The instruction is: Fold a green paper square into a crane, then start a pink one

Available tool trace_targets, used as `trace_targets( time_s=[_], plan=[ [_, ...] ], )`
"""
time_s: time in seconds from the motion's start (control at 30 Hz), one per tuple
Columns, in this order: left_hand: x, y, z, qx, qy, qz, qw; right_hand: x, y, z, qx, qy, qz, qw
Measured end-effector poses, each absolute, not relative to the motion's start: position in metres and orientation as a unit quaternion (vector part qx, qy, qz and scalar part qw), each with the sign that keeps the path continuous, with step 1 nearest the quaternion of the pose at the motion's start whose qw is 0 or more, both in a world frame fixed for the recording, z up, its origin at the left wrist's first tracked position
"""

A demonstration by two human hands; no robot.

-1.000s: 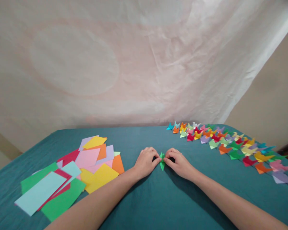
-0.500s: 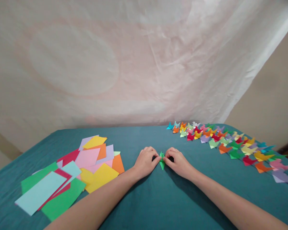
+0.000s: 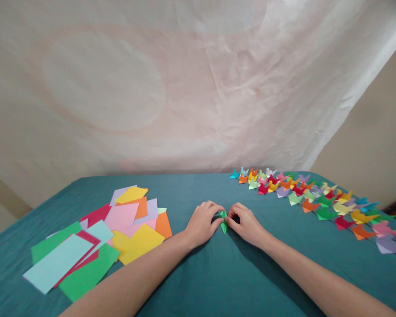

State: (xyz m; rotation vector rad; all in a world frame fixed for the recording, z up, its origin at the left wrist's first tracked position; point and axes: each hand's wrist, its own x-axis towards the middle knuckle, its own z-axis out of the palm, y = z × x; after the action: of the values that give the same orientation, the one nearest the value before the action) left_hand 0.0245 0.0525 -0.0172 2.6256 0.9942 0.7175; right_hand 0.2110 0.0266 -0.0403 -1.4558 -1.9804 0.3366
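A small green folded paper with pointed ends stands between my hands near the middle of the table. My right hand pinches its right side between thumb and forefinger. From the left, my left hand has its forefinger over the paper's top and its thumb at the left side, with a gap between the two fingers. The paper's upper part is partly covered by the fingertips, so its exact folds cannot be made out.
Loose sheets of coloured paper overlap on the left, including a yellow sheet and a light blue sheet. Rows of small folded paper birds, such as an orange bird, line the right side. A teal cloth covers the table; a pale sheet hangs behind.
My left forefinger has lifted and stretched over the top of the green paper, opening a wider gap from the thumb. My right hand keeps its pinch. The view has shifted slightly.
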Motion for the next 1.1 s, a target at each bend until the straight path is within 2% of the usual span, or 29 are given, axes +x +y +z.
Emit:
trace_targets(
  time_s=[0.33, 1.1],
  plan=[
    [0.016, 0.046, -0.004, 0.958, 0.232, 0.165, 0.006, 0.213, 0.028, -0.046, -0.552, -0.758, 0.116, 0.327],
    [0.016, 0.045, -0.005, 0.975, 0.189, 0.108, -0.036, 0.212, 0.026, -0.044, -0.549, -0.759, 0.122, 0.329]
  ],
)
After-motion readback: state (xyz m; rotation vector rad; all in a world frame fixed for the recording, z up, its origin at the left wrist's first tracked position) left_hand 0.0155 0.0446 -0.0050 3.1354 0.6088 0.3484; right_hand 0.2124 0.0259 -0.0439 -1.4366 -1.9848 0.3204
